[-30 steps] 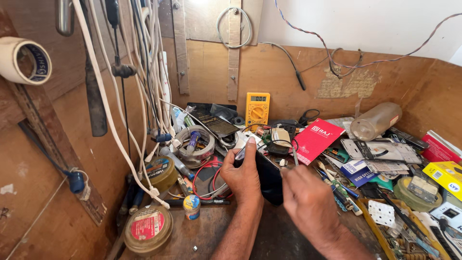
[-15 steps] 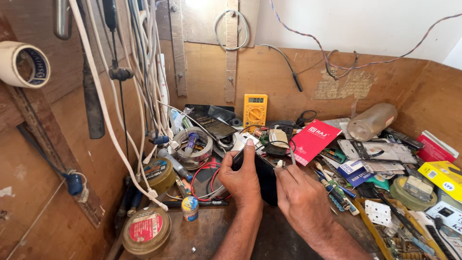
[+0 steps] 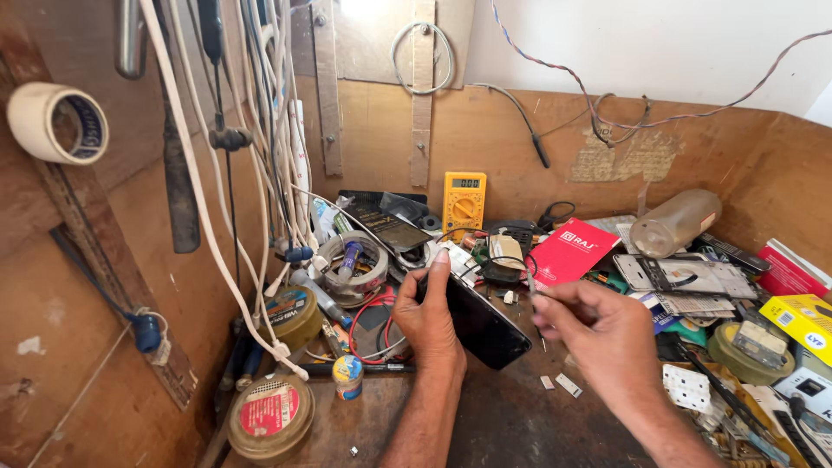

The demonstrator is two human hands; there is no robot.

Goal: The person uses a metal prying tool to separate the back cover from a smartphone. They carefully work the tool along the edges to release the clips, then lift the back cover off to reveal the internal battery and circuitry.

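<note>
Both hands work low at the middle of a crowded wooden bench (image 3: pixel 511 429), where only a small bare patch of board lies open just in front of the wrists. The left hand (image 3: pixel 431 316) is closed around the near-left end of a flat black rectangular phone (image 3: pixel 485 328), with the forefinger stretched up along its edge and the thumb pressed on its side. The right hand (image 3: pixel 598 334) is pinched shut on a thin metal tool (image 3: pixel 532 293), whose tip stands just above the phone's upper right edge; whether it touches cannot be told. The phone lies tilted between the two hands, its far end toward the right hand.

To the left, a round tin with a red label (image 3: pixel 270 414) and a small blue and yellow bottle (image 3: pixel 348 376) crowd the bench, and white cables (image 3: pixel 260 199) hang down the wooden side wall. To the right, a white switch plate (image 3: pixel 686 387) and a yellow cardboard box (image 3: pixel 796 322) close off that side. Further back lie a red booklet (image 3: pixel 572 251) and a yellow multimeter (image 3: pixel 464 204) leaning at the brown back board (image 3: pixel 520 147), which ends the room. A roll of white tape (image 3: pixel 56 123) hangs high on the left wall.
</note>
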